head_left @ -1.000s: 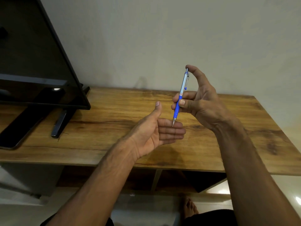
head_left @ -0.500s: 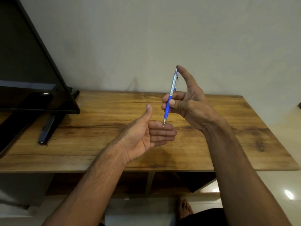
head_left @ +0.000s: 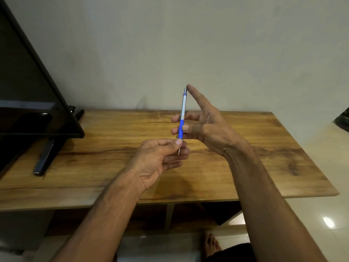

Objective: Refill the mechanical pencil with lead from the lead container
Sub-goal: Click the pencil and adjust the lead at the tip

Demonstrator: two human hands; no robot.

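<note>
A mechanical pencil (head_left: 182, 114) with a silver barrel and a blue grip stands almost upright above the wooden table (head_left: 245, 148), tip down. My right hand (head_left: 205, 125) holds it by the blue grip, with the index finger stretched up onto the top button. My left hand (head_left: 160, 157) pinches the lower end of the pencil near the metal tip with thumb and fingers. No lead container is in view.
A black TV (head_left: 28, 91) on a dark stand foot (head_left: 45, 157) occupies the table's left end. A plain wall rises behind. Below the tabletop are open shelf compartments (head_left: 188, 214), and a bare foot (head_left: 210, 244) rests on the tiled floor.
My left hand was an open palm under the pencil tip; it has now closed, pinching the pencil's lower end. The camera view has drifted right.
</note>
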